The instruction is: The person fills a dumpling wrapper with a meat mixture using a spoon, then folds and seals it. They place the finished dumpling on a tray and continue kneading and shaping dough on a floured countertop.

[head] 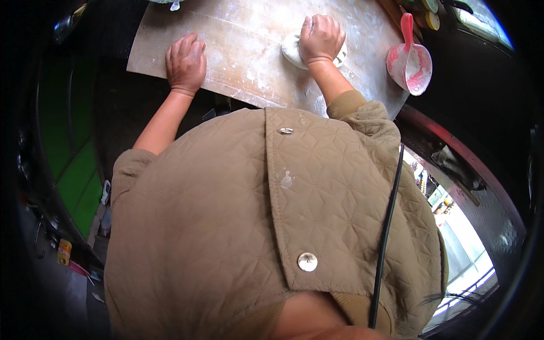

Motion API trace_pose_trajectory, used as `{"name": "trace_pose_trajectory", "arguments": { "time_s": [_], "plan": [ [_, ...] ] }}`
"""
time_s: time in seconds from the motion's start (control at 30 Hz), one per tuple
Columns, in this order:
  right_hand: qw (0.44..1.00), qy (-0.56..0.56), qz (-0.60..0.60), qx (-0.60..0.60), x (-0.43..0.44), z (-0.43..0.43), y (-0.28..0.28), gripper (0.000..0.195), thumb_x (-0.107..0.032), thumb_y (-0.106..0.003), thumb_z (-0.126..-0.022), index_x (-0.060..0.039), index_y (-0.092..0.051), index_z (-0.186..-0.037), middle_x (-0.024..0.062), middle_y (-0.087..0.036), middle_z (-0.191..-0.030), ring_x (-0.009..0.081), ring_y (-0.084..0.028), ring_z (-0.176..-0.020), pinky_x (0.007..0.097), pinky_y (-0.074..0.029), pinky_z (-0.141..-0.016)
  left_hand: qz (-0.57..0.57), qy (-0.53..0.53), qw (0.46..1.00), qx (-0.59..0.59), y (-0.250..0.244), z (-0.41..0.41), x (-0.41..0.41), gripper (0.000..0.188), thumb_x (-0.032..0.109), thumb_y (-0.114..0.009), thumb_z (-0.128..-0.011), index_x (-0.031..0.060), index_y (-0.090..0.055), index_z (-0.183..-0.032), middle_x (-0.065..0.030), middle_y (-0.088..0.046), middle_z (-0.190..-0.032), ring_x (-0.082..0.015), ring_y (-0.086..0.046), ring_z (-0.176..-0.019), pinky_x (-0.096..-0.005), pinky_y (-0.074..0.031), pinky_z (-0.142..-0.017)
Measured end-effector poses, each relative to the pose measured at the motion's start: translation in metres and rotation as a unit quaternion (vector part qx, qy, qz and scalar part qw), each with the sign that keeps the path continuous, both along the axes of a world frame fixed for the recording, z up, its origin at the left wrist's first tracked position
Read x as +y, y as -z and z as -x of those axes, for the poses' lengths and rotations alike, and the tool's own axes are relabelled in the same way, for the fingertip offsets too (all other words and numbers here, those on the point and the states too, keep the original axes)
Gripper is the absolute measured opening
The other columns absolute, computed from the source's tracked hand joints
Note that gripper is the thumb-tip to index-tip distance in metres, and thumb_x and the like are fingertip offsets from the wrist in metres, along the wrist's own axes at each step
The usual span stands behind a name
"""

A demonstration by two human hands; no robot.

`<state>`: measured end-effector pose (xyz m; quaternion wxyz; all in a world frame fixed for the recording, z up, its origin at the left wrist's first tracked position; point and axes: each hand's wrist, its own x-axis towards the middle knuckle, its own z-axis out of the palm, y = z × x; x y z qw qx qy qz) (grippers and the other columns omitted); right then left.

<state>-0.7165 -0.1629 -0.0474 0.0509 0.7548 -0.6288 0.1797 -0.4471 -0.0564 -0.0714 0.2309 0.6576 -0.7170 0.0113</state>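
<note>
My right hand (323, 39) presses down on a round lump of white dough (291, 52), its fingers curled over the top. The dough bulges out on both sides of the hand, with folds at its right edge. Beneath it is a wooden board (246, 55) dusted with flour. My left hand (185, 61) rests on the board near its front left edge, apart from the dough. It holds nothing that I can see, and its fingers are slightly bent.
A red plastic scoop (409, 68), coated with flour, is at the board's right edge. Behind it stand jars with yellowish lids (432, 20). Part of a pale container (168, 1) shows at the far left. A black cord (387, 229) hangs over my quilted jacket (212, 204).
</note>
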Motion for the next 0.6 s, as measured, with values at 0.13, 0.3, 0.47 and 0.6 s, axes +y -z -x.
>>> {"name": "trace_pose_trajectory", "arguments": {
  "time_s": [0.13, 0.3, 0.47, 0.6],
  "plan": [
    [0.994, 0.009, -0.103, 0.046, -0.029, -0.007, -0.005, 0.027, -0.033, -0.051, -0.083, -0.0115, -0.062, -0.072, 0.0086, -0.063, -0.081, 0.0307, -0.058, -0.081, 0.0448, -0.042, -0.070, -0.013, -0.008, 1.000, 0.006, -0.003, 0.003, 0.000, 0.015, 0.008, -0.062, -0.076, 0.0116, -0.059, -0.090, -0.0042, -0.057, -0.114, -0.0244, -0.051, -0.107, -0.0376, -0.039, -0.092],
    [0.976, 0.035, -0.207, 0.052, -0.046, -0.014, -0.015, 0.036, -0.037, -0.045, -0.085, -0.0098, -0.066, -0.076, 0.0145, -0.065, -0.083, 0.0360, -0.060, -0.078, 0.0452, -0.047, -0.068, -0.004, -0.010, 1.000, 0.004, -0.006, 0.004, 0.004, 0.015, 0.008, -0.061, -0.076, 0.0115, -0.059, -0.090, -0.0043, -0.057, -0.113, -0.0236, -0.052, -0.108, -0.0372, -0.039, -0.093],
    [0.985, 0.070, -0.153, 0.041, -0.057, -0.010, 0.000, 0.040, -0.043, -0.044, -0.086, -0.0123, -0.069, -0.080, 0.0132, -0.067, -0.086, 0.0337, -0.062, -0.082, 0.0414, -0.048, -0.071, 0.005, -0.023, 1.000, -0.004, 0.001, 0.004, 0.001, 0.016, 0.010, -0.061, -0.076, 0.0129, -0.060, -0.092, -0.0021, -0.057, -0.112, -0.0215, -0.051, -0.106, -0.0361, -0.039, -0.091],
    [0.975, 0.030, -0.216, -0.051, -0.040, 0.003, -0.028, 0.042, -0.046, -0.044, -0.087, -0.0129, -0.068, -0.080, 0.0116, -0.067, -0.082, 0.0324, -0.063, -0.080, 0.0404, -0.048, -0.070, 0.050, -0.010, 0.999, -0.019, 0.005, 0.001, -0.007, 0.016, 0.011, -0.060, -0.077, 0.0120, -0.058, -0.092, -0.0009, -0.056, -0.113, -0.0230, -0.051, -0.106, -0.0362, -0.040, -0.088]
  ]
}}
